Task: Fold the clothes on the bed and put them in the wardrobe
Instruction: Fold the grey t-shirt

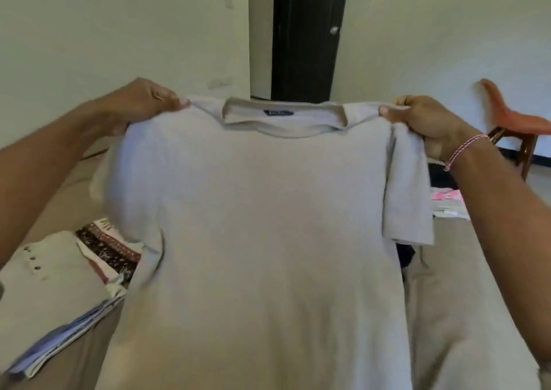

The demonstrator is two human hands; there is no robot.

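Shirt (253, 225) hanging lengthwise toward bed (465, 315); left hand (146, 103), right hand (423, 121) pinching opposite shoulders, level.

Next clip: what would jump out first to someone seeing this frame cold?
A light grey T-shirt fills the centre, held up spread by its shoulders, the left hand and right hand each pinching a shoulder seam. Lower left on the bed lies a pile of clothes. Upper right, an orange chair stands by the wall.
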